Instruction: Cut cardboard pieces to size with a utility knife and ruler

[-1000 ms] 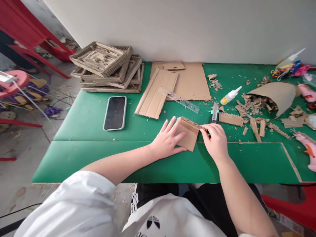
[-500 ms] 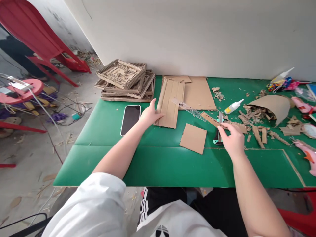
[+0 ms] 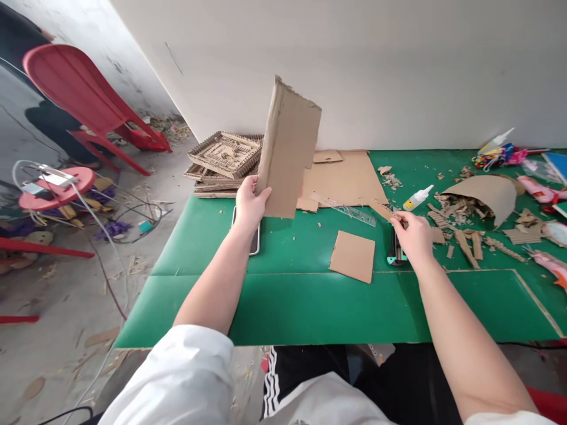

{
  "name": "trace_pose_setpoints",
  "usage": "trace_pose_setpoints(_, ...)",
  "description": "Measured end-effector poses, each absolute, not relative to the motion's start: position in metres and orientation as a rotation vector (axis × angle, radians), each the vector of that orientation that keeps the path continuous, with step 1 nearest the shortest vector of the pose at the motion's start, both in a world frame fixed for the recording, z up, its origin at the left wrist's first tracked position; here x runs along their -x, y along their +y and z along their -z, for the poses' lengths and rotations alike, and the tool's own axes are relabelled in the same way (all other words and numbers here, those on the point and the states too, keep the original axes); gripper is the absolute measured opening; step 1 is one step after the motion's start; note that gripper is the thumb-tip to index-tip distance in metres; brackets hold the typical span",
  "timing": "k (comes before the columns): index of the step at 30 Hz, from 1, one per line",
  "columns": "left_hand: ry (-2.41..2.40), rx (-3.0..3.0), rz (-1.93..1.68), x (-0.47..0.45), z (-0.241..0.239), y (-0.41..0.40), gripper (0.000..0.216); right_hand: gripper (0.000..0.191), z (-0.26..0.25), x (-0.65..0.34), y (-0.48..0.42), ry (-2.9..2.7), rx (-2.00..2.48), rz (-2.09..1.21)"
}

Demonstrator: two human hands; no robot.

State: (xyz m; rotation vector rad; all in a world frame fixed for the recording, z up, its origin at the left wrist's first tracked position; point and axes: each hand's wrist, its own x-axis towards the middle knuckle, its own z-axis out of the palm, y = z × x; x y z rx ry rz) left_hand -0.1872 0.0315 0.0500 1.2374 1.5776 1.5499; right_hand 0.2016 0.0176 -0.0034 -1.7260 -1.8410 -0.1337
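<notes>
My left hand (image 3: pixel 252 203) grips a tall cardboard piece (image 3: pixel 292 141) by its lower left edge and holds it upright above the table. The phone (image 3: pixel 255 241) lies partly hidden behind my left wrist. My right hand (image 3: pixel 413 237) pinches a narrow cardboard strip (image 3: pixel 381 209), with the utility knife (image 3: pixel 395 254) lying just beneath it. A clear ruler (image 3: pixel 349 212) rests left of the strip. Nearer to me, a square cardboard piece (image 3: pixel 353 257) lies flat between my hands. A larger cardboard sheet (image 3: pixel 349 177) lies behind the ruler.
Stacked corrugated cardboard frames (image 3: pixel 221 156) stand at the table's back left. A glue bottle (image 3: pixel 419 198), a curved cardboard piece (image 3: pixel 487 192) with scraps, and pink glue guns (image 3: pixel 549 268) occupy the right. The green table (image 3: pixel 283 313) meets a pale wall. A red chair (image 3: pixel 73 88) stands left, a person behind it.
My left hand has taken hold of the cardboard piece and raised it upright off the table. The right hand still holds the strip. The view has shifted slightly.
</notes>
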Motion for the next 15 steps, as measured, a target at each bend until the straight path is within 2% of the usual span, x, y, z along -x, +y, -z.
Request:
trace_pose_setpoints(5, 1.281, -1.148, -1.727, 0.174, -0.076, 0.015, 0.031, 0.033, -0.009, -0.185, 0.021, -1.808, 1.716, 0.161)
trace_pose_setpoints(7, 1.166, -1.053, -1.724, 0.161, -0.084, 0.005, 0.033, 0.036, -0.025, -0.165, 0.013, -1.766, 1.653, 0.042)
trace_pose_setpoints(12, 0.979, -0.874, -1.545, 0.117, -0.087, -0.023, 0.036, 0.054, -0.067, -0.093, -0.021, -1.477, 1.255, -1.131)
trace_pose_setpoints(15, 0.962, -0.888, -1.427, 0.096, -0.080, -0.037, 0.035, 0.054, -0.075, -0.067, -0.034, -1.192, 1.131, -1.391)
